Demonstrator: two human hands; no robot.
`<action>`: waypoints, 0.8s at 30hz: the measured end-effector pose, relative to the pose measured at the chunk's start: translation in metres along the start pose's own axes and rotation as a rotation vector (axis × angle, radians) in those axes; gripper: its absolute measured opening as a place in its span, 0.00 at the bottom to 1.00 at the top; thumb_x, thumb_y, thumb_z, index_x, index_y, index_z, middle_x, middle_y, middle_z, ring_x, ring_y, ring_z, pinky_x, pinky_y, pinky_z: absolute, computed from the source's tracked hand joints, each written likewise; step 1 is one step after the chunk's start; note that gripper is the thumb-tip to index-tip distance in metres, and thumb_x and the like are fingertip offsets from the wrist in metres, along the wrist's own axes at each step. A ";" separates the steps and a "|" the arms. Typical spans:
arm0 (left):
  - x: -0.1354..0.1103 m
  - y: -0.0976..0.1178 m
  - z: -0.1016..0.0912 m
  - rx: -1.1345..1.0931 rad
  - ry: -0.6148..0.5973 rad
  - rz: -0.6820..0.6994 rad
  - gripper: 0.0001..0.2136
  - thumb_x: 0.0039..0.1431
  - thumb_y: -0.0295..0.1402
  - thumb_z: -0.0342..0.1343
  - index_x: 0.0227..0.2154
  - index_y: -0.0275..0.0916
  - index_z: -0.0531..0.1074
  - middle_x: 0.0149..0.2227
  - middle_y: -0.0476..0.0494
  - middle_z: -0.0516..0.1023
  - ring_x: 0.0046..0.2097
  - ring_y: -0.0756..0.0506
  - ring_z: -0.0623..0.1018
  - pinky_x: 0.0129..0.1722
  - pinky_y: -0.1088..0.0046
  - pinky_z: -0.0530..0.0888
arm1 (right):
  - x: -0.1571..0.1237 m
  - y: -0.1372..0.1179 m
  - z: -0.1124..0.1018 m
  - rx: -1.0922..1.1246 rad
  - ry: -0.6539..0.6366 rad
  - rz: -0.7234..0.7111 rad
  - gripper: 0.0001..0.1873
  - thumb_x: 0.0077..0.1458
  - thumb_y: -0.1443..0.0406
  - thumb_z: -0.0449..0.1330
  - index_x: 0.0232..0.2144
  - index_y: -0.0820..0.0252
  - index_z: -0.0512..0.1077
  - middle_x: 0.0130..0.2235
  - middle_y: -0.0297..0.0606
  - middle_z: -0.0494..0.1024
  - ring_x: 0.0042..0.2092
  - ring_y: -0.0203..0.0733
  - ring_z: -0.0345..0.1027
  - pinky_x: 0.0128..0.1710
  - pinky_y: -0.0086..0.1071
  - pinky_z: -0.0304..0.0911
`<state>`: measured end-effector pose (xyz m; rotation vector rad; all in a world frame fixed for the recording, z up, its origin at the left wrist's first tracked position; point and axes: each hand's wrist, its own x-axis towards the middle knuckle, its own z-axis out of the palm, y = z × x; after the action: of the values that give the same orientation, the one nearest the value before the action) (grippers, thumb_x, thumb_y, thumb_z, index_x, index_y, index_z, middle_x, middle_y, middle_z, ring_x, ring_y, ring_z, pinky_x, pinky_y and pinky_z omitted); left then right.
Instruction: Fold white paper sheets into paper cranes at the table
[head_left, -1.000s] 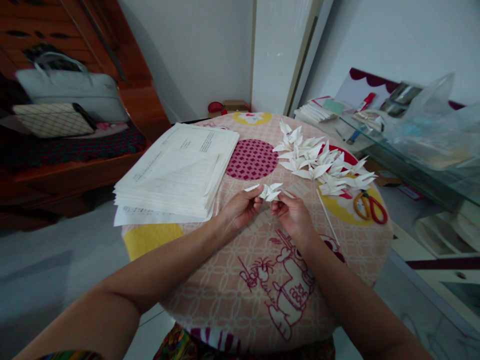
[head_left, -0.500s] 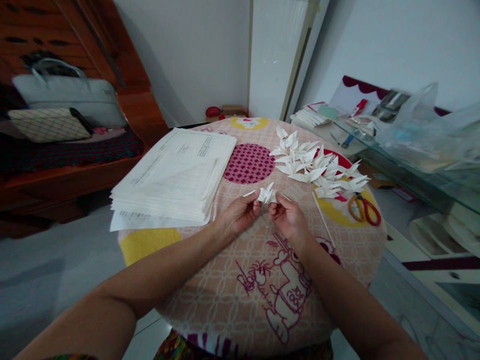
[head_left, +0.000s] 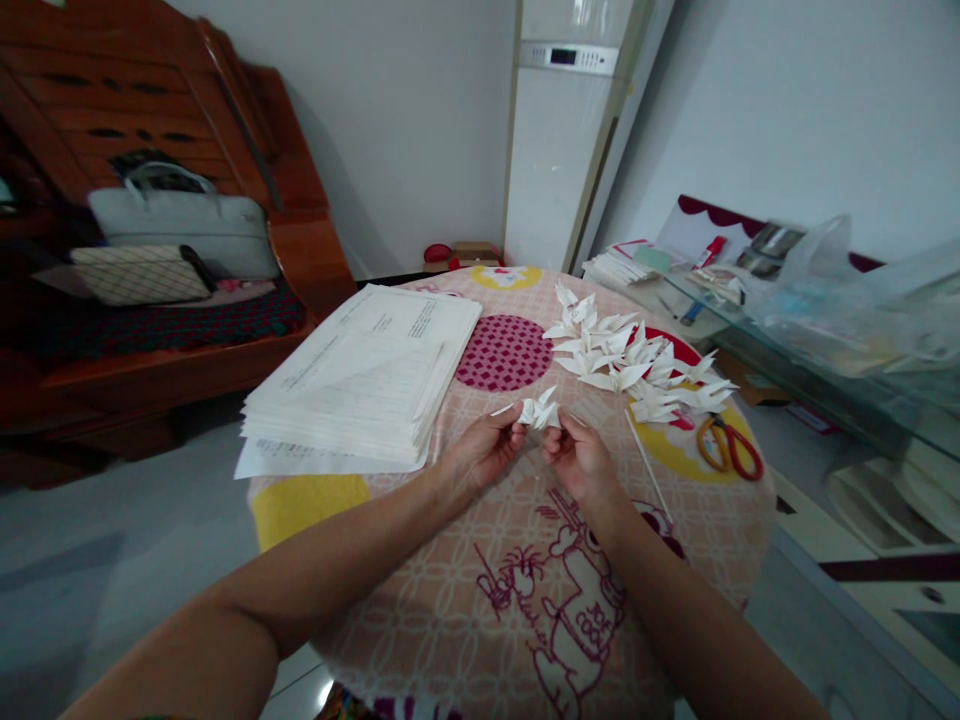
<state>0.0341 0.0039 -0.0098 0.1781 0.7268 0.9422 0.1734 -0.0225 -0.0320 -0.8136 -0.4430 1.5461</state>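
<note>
A small white folded paper figure (head_left: 538, 410) is pinched between my two hands above the middle of a round table (head_left: 420, 590) with a pink patterned cloth. My left hand (head_left: 484, 452) grips its left side, fingers closed. My right hand (head_left: 579, 458) grips its right side, fingers closed too. A cluster of several finished white paper figures (head_left: 630, 360) lies beyond my right hand. To the left sits a thick stack of printed white sheets (head_left: 360, 380).
Orange-handled scissors (head_left: 724, 443) and a thin white stick (head_left: 649, 460) lie right of my hands. A glass side table (head_left: 825, 370) with plastic bags stands at right. A wooden bench (head_left: 150, 370) with bags is at left, a tall white appliance (head_left: 555, 140) behind.
The camera has tilted up, so more of the wall and appliance shows. My hands stay pinched on the paper figure, with only small finger shifts.
</note>
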 end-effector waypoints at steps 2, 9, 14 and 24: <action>0.000 -0.001 0.001 0.010 0.021 0.018 0.10 0.66 0.21 0.50 0.28 0.30 0.71 0.20 0.50 0.68 0.18 0.57 0.69 0.16 0.88 0.69 | 0.001 0.001 0.000 0.002 0.005 -0.002 0.13 0.49 0.61 0.68 0.23 0.59 0.68 0.18 0.27 0.70 0.18 0.31 0.62 0.16 0.24 0.60; 0.004 -0.007 -0.003 0.130 -0.019 0.071 0.12 0.65 0.20 0.51 0.25 0.28 0.72 0.19 0.48 0.70 0.18 0.56 0.69 0.18 0.85 0.71 | -0.001 0.006 0.005 -0.101 0.034 -0.024 0.18 0.46 0.53 0.68 0.23 0.60 0.70 0.15 0.29 0.69 0.16 0.33 0.61 0.14 0.26 0.59; 0.005 -0.008 -0.006 0.150 -0.061 0.068 0.11 0.64 0.22 0.52 0.25 0.29 0.72 0.19 0.49 0.69 0.18 0.56 0.69 0.18 0.85 0.71 | -0.006 0.008 0.008 -0.268 0.044 -0.144 0.17 0.45 0.52 0.68 0.23 0.60 0.72 0.14 0.28 0.68 0.15 0.33 0.59 0.12 0.26 0.56; 0.002 -0.007 -0.002 0.021 0.048 0.023 0.06 0.62 0.21 0.55 0.28 0.31 0.71 0.20 0.49 0.70 0.18 0.55 0.70 0.17 0.86 0.70 | -0.003 0.004 0.003 -0.183 -0.043 -0.126 0.18 0.46 0.53 0.69 0.22 0.58 0.69 0.14 0.28 0.68 0.15 0.32 0.58 0.13 0.26 0.57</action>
<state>0.0384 0.0014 -0.0153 0.1825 0.7808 0.9637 0.1688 -0.0257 -0.0317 -0.8766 -0.6627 1.4222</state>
